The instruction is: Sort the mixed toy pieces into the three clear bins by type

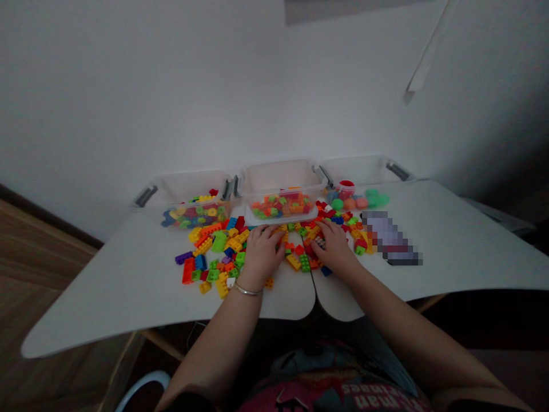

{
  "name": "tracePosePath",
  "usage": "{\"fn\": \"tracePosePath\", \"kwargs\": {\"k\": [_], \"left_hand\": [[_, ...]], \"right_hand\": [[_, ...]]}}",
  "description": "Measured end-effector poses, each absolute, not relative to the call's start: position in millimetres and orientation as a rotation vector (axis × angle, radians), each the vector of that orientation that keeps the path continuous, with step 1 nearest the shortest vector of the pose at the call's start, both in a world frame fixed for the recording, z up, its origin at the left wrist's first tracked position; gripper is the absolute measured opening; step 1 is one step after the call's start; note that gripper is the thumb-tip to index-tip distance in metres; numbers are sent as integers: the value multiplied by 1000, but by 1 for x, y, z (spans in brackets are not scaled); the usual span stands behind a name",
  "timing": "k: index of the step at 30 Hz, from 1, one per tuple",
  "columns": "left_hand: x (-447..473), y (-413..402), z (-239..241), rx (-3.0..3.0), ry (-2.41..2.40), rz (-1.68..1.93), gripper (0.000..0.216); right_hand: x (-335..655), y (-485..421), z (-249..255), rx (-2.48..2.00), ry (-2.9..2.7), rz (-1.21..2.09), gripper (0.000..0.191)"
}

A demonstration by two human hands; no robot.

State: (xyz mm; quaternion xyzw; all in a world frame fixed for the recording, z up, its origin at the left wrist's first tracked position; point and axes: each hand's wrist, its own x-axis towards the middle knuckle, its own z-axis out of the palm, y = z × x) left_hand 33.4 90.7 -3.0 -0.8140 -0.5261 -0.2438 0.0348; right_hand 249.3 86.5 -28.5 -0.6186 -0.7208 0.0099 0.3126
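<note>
My left hand (pixel 262 254) reaches into a pile of colourful toy building bricks, its fingers and thumb apart over orange and yellow pieces. My right hand (pixel 337 249) rests in the same pile a little to the right, also with fingers spread, beside a brick with pale studs (pixel 319 243). Neither hand shows a brick plainly gripped; the fingertips are partly hidden among the pieces. Between the hands lie a yellow brick (pixel 294 262) and a green brick (pixel 304 263). Left of my left hand are a red brick (pixel 187 270) and a purple brick (pixel 184 258).
Three clear bins stand along the wall: the left bin (pixel 171 186) and middle bin (pixel 278 171) hold bricks, the right bin (pixel 360 167) holds rounded toys and a red-lidded tub (pixel 345 189). A blurred-out phone-like object (pixel 391 239) lies right. A gap splits the white table (pixel 128 297).
</note>
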Motion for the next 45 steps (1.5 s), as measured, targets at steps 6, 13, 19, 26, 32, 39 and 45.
{"fn": "tracePosePath", "kwargs": {"k": [6, 13, 19, 26, 32, 39, 45], "left_hand": [[33, 91, -3, -2518, -1632, -728, 34], [33, 91, -2, -2519, -1644, -742, 33], [32, 91, -2, -2531, -1638, -743, 34], [32, 92, -5, -2530, -1630, -744, 34], [32, 91, -4, -2539, -1635, -743, 34], [32, 91, -2, -2536, -1629, -753, 34], [32, 90, -3, -2529, -1622, -768, 33]], "right_hand": [[279, 67, -13, -1658, -1832, -243, 47], [301, 61, -41, -1859, -1766, -228, 51], [286, 71, -49, -1758, -1797, -127, 52], [281, 66, -41, -1648, -1880, -70, 46], [271, 52, -15, -1368, -2101, 95, 34], [251, 45, 2, -1206, -2340, 137, 36], [244, 50, -5, -1236, -2349, 70, 36]]}}
